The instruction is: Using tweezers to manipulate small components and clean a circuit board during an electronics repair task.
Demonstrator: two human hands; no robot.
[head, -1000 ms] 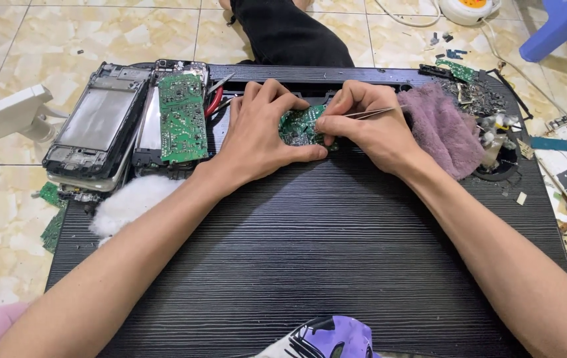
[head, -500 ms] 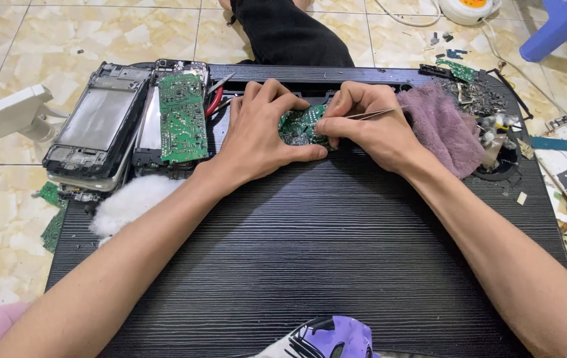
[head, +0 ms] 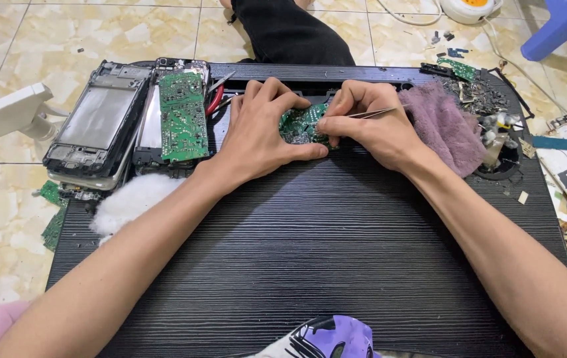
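Note:
A small green circuit board (head: 300, 124) lies at the far middle of a black ribbed board (head: 310, 252). My left hand (head: 257, 132) holds it down, thumb along its near edge and fingers over its left side. On the board's right side rests my right hand (head: 369, 126), which pinches metal tweezers (head: 373, 113); their tips are hidden between my fingers at the circuit board.
A larger green circuit board (head: 183, 114) and opened device frames (head: 101, 126) lie at the far left, with white cotton (head: 131, 202) near them. A mauve cloth (head: 444, 126) and small parts (head: 489, 106) sit right. Tiled floor surrounds; a blue stool (head: 562, 23) stands far right.

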